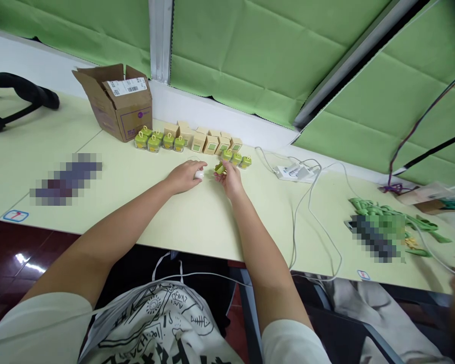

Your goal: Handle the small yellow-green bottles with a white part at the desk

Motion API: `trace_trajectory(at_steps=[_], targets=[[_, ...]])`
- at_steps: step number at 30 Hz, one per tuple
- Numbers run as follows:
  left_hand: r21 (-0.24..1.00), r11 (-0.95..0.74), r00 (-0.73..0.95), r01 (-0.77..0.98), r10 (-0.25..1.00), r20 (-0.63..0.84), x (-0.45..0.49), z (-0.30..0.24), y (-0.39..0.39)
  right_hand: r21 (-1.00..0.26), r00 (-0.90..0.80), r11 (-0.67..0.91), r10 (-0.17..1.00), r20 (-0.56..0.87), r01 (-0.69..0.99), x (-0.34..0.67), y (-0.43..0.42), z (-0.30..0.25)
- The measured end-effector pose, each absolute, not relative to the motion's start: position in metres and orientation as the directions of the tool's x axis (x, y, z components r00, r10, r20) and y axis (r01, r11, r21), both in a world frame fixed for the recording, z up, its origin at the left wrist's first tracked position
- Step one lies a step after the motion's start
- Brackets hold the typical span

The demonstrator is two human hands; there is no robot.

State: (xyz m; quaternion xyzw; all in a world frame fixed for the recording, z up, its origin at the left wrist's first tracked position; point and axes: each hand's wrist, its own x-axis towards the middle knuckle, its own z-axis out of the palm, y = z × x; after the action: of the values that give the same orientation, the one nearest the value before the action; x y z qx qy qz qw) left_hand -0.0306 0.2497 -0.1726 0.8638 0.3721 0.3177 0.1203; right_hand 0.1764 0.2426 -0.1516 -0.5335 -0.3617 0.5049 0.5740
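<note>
Setting: pale yellow-green table (109,167) under green padded wall panels, with a white ledge running between them.
Left hand: our left hand (185,175) lies palm down on the table, fingers curled over a small white piece (199,174) that peeks out at the fingertips; it is grasping or covering that piece.
Right hand: our right hand (230,180) pinches a small green piece (220,169) between thumb and fingertips, just off the table surface.
Where the pieces are: both sit in front of us at mid-table, near each other but apart, just before the row of finished items.
Look of the pieces: the white one is rounded and smooth; the green one is bright lime, small, its exact shape too small to tell.
Doing it well: we judge a light fingertip pinch suits such small parts; keeping both hands low to the table should stop either piece from dropping or rolling.
Nearby: green-topped little jars (157,140), small tan boxes (205,141), an open cardboard carton (117,101).
Right side: white cables (307,202), a heap of green straps (387,215).
</note>
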Motion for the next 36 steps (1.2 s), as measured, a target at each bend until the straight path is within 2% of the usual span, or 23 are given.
trace_trajectory(at_steps=[5, 11, 14, 19, 26, 32, 36], targets=[[0.411, -0.678, 0.538, 0.609, 0.734, 0.414, -0.031, -0.173, 0.249, -0.977, 0.226, -0.075, 0.967, -0.12, -0.198, 0.177, 0.243, -0.154], [0.372, -0.681, 0.531, 0.631, 0.728, 0.433, -0.035, -0.165, 0.246, -0.981, 0.218, -0.085, 0.968, -0.123, -0.176, 0.177, 0.243, -0.154], [0.391, -0.694, 0.507, 0.605, 0.714, 0.483, -0.036, -0.162, 0.245, -0.98, 0.223, -0.09, 0.966, -0.129, -0.176, 0.177, 0.244, -0.154], [0.452, -0.671, 0.343, 0.588, 0.713, 0.611, -0.035, -0.16, 0.248, -0.973, 0.195, -0.102, 0.97, -0.144, -0.207, 0.176, 0.244, -0.153], [0.408, -0.742, 0.342, 0.531, 0.629, 0.699, -0.032, -0.157, 0.244, -0.952, 0.015, -0.099, 0.994, -0.109, -0.291, 0.172, 0.235, -0.145], [0.344, -0.823, 0.41, 0.451, 0.534, 0.74, -0.023, -0.154, 0.23, -0.956, -0.17, -0.073, 0.985, -0.024, -0.285, 0.168, 0.227, -0.144], [0.322, -0.849, 0.468, 0.419, 0.506, 0.725, -0.02, -0.154, 0.229, -0.96, -0.211, -0.076, 0.977, -0.018, -0.268, 0.166, 0.225, -0.147]])
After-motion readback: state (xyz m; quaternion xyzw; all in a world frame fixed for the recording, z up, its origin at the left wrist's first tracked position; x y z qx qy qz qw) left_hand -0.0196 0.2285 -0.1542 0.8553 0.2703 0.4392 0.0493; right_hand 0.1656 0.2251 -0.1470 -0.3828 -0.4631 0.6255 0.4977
